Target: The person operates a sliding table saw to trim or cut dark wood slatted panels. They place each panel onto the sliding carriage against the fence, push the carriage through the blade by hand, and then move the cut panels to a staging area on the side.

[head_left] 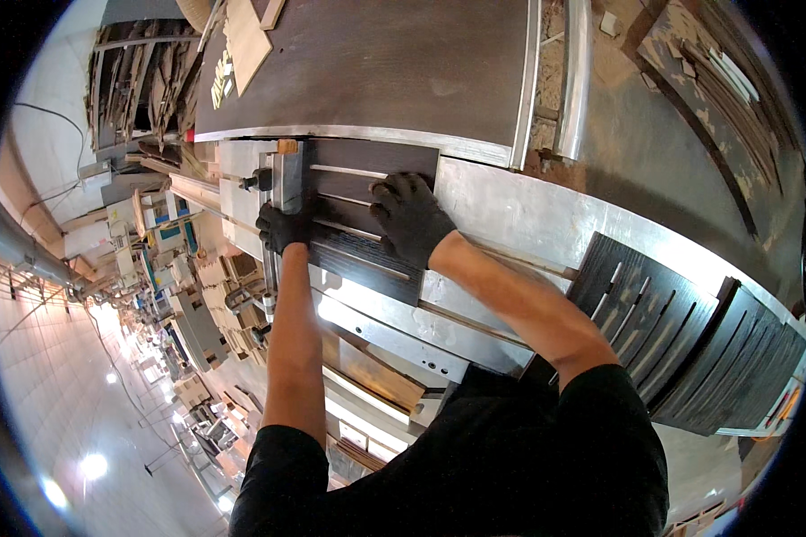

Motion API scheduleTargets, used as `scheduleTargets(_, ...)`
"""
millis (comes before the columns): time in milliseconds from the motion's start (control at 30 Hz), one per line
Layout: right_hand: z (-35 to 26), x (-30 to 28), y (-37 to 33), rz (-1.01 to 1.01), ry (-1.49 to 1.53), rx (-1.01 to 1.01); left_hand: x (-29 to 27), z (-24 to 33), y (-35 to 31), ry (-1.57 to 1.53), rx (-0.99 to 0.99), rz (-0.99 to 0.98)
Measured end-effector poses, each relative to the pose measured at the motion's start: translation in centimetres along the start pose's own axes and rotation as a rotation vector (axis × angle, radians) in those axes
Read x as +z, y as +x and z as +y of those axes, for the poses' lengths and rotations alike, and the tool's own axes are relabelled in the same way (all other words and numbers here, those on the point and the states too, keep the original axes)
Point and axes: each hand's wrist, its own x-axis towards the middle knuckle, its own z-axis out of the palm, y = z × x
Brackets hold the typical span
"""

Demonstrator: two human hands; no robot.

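A dark wood-grained panel [354, 261] with several long pale slots lies flat on the metal machine table [501, 201]. At its left edge stands an upright metal fence [287, 179] with a black knob [258, 180]. My left hand [284, 225], in a black glove, is closed over the fence beside the panel's edge. My right hand [412, 219], also gloved, rests on the panel's right part, palm down. Its fingers are apart and slightly bent and hold nothing; they hide some of the slots.
More slotted dark panels [658, 304] lie at the table's right end. Beyond the machine is a large brown surface [376, 67] with pale wood offcuts [246, 45]. A metal rail [571, 89] runs along its right. Wood scraps [148, 85] are heaped at the far left.
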Motion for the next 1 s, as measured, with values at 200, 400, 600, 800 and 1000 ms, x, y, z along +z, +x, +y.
scheduleTargets(200, -0.8, -0.6, 0.2, -0.128, -0.053, 0.009, 1.4, -2.2, 1.1, 0.014, -0.022, -0.017)
scheduleTargets(400, -0.3, 0.6, -0.3, 0.022, -0.031, -0.01, 1.3, -1.7, 1.0, 0.066, -0.01, 0.041)
scheduleTargets(600, -0.3, 0.5, 0.1, -0.046, 0.026, 0.037, -0.4, -0.1, 0.3, -0.021, -0.062, -0.094)
scheduleTargets(800, -0.6, 0.6, 0.0, -0.014, 0.027, 0.02, 0.6, -1.4, 0.6, 0.037, -0.018, 0.034)
scheduleTargets(1000, -0.2, 0.4, 0.0, -0.026, 0.031, 0.024, -1.1, 0.3, 0.1, -0.04, -0.054, -0.096)
